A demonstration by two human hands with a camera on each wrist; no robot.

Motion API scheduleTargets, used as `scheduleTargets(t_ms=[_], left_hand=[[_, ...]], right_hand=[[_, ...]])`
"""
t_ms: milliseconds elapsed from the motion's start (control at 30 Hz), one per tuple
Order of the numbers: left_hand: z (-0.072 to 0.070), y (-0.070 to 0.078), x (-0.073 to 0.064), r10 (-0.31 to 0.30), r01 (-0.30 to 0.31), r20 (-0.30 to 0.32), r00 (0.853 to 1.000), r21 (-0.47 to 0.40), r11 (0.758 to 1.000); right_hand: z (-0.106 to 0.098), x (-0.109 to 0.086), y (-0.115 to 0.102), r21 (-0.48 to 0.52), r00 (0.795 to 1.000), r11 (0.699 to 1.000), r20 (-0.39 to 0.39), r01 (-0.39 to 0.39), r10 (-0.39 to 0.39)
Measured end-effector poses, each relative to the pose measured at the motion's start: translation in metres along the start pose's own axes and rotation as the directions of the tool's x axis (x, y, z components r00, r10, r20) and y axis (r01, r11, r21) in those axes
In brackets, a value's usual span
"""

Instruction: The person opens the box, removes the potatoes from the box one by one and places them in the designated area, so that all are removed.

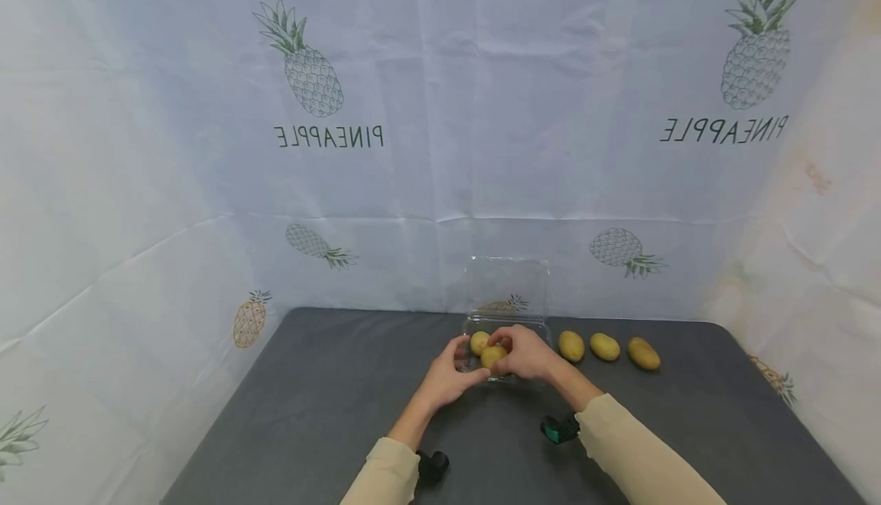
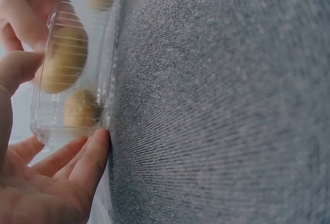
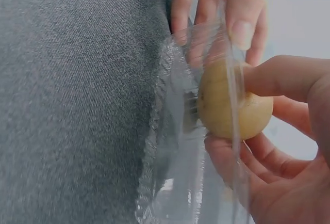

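A clear plastic clamshell container sits at the back of the table, its lid standing upright behind it. My right hand grips a yellow potato between thumb and fingers, inside the container by the near wall. Farther back in the left end lies another potato. At the left end my left hand holds the container's corner; its fingertips touch the end wall and its thumb is at the near rim. Part of the container is hidden behind my right hand.
To the right of the container three potatoes lie in a row: one nearest it, one in the middle and one outermost. The dark grey table meets a pineapple-print curtain at its back edge.
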State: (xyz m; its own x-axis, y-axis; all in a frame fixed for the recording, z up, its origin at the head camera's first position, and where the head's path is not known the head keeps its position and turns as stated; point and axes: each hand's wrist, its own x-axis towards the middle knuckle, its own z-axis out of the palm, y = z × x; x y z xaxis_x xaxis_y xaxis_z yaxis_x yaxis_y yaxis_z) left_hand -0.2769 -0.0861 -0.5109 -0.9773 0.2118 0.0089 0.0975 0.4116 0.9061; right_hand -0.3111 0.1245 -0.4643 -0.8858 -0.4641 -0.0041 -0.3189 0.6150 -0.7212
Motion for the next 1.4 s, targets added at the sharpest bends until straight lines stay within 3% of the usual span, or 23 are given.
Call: scheduleTargets(t_ms=[667,1100,1400], left_hand=[[0.000,0.000,0.000,-0.002,0.002,-0.007,1.000,0.010,1.000],[0.000,0.000,-0.002,0.004,-0.004,-0.002,1.000,0.012,1.000],[-0.001,0.002,-0.002,0.003,-0.003,0.000,1.000,0.011,1.000]], right_hand=[[-0.031,-0.050,-0.007,0.010,0.984,0.995,-0.151,0.094,-0.092],[-0.049,-0.086,-0.002,0.014,0.967,0.996,-0.239,0.091,-0.085],[-0.061,-0.107,0.015,0.007,0.936,0.997,-0.346,0.071,-0.064]])
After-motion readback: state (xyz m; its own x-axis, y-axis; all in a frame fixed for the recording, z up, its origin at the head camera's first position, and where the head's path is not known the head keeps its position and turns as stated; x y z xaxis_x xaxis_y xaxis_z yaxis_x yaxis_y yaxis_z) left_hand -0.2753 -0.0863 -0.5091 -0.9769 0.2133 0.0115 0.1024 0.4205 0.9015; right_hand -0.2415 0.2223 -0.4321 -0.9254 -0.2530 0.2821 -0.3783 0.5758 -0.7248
